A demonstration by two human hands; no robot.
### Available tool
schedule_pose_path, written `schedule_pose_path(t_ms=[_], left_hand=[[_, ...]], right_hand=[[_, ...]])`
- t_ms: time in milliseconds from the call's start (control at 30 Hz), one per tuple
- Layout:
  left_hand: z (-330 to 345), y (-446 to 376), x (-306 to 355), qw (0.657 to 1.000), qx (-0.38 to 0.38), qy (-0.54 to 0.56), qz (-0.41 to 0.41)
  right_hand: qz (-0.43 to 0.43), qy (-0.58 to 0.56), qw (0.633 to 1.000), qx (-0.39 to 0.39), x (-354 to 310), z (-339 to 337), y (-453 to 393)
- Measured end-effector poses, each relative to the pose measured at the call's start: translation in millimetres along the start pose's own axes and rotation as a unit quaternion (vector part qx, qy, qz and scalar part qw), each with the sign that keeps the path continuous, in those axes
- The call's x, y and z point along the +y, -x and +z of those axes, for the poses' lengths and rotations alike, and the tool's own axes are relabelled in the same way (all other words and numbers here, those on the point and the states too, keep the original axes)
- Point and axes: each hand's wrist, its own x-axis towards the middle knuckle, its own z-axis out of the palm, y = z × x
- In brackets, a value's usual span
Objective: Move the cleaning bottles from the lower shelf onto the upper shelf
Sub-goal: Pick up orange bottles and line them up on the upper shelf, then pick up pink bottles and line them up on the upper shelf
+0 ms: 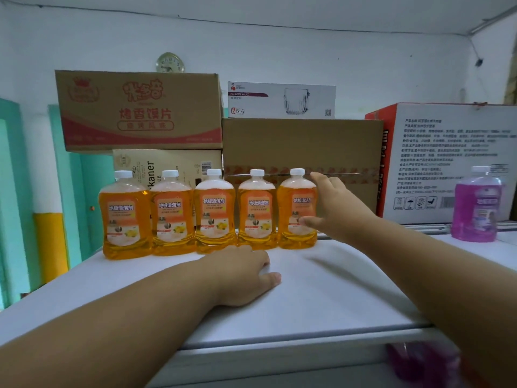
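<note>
Five clear plastic bottles of orange cleaning liquid with white caps [214, 211] stand upright in a close row at the far side of the white upper shelf [321, 292], in front of stacked brown cardboard boxes [302, 147]. The right hand [340, 208] is open around the right side of the rightmost orange bottle [295, 211], thumb on its label, fingers [321, 177] spread behind its shoulder. The left hand [243, 273] lies flat and empty on the shelf. A purple bottle [475, 205] stands far right.
</note>
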Motion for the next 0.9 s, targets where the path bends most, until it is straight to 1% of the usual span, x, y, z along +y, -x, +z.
schedule_pose_path(t_ms=[133,233,333,400,500,667,733,767,800,900], left_hand=[[-11,8,13,0.996,0.049,0.055,0.046],[-17,14,36,0.992,0.094,0.043,0.069],[-9,23,77,0.982,0.124,0.088,0.111],[4,29,114,0.972,0.156,0.094,0.148],[31,33,176,0.945,0.24,0.08,0.207],[75,53,285,0.887,0.315,0.132,0.312],[92,56,327,0.874,0.317,0.17,0.327],[100,56,347,0.874,0.306,0.186,0.329],[108,55,365,0.879,0.288,0.191,0.329],[135,44,418,0.905,0.232,0.155,0.32]], right_hand=[[-0.031,0.032,0.998,0.045,2,-26,44],[-0.059,0.075,0.992,0.083,6,-48,83],[-0.048,0.078,0.989,0.114,17,-77,125],[-0.031,0.085,0.987,0.133,29,-98,159],[-0.007,0.094,0.985,0.144,54,-129,212],[0.016,0.072,0.986,0.148,109,-177,298],[0.017,0.065,0.988,0.14,128,-188,325],[0.016,0.069,0.988,0.138,136,-192,337],[0.017,0.078,0.988,0.135,144,-194,348],[0.047,0.1,0.987,0.116,173,-202,383]])
